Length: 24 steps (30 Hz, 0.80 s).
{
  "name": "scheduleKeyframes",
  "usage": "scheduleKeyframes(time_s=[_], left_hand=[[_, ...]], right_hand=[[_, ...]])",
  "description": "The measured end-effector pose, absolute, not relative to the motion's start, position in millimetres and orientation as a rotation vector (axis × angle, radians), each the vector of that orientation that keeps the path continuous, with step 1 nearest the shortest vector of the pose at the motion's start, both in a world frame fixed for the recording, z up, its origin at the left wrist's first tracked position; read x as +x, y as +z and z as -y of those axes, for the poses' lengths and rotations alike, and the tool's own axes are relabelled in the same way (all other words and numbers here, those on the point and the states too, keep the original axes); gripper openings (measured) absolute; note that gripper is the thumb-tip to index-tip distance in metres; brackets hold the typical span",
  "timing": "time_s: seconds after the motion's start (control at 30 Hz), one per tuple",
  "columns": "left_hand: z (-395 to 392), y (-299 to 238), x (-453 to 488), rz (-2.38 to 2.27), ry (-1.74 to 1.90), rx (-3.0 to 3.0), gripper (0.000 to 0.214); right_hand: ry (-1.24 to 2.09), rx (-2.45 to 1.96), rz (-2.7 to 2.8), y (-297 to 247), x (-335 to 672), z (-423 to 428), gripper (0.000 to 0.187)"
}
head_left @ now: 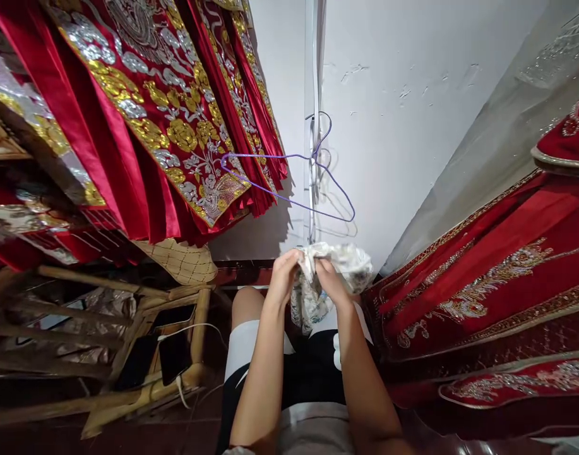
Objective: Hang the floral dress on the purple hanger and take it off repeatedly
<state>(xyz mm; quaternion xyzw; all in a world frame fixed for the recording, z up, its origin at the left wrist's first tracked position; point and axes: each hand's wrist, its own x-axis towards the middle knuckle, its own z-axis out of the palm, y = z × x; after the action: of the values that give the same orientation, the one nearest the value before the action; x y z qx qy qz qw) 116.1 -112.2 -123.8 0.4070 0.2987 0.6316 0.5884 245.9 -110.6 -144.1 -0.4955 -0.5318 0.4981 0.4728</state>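
Fingers (292,256) of left hand (283,275) and right hand (333,282) pinched on patterned cloth (314,304), purple hanger (314,155) above

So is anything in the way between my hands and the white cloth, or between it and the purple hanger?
Nothing visible: your left hand and right hand grip the white patterned cloth. The purple hanger hangs ahead with nothing seen between; its left end just overlaps the red embroidered garment in this view.

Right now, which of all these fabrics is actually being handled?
The white patterned cloth, bunched between the left hand and right hand. It alone is gripped; the gold-embroidered red garment at left and beaded red garment at right are untouched.
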Motion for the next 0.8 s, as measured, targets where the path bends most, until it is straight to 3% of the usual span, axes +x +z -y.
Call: scheduleKeyframes(time_s=[0.17, 0.23, 0.4, 0.57, 0.7, 0.8], left_hand=[[130, -106, 113, -0.976, 1.533, 1.355, 0.043], [130, -102, 105, -0.985, 1.644, 1.399, 0.050], [140, -88, 103, -0.893, 1.562, 1.556, 0.064], [148, -86, 110, -0.955, 1.608, 1.584, 0.058], [127, -91, 96, -1.112, 1.938, 1.420, 0.056], [106, -89, 88, -0.985, 1.520, 1.608, 0.053]], right_hand=[[1.671, -0.755, 1.168, -120, 252, 108, 0.077], [1.758, -0.677, 1.253, -102, 264, 102, 0.080], [1.547, -0.713, 1.595, -63, 271, 87, 0.046], [1.341, -0.719, 1.592, -57, 254, 75, 0.012], [1.485, -0.654, 1.529, -43, 256, 68, 0.014], [1.557, -0.591, 1.644, -21, 266, 65, 0.020]])
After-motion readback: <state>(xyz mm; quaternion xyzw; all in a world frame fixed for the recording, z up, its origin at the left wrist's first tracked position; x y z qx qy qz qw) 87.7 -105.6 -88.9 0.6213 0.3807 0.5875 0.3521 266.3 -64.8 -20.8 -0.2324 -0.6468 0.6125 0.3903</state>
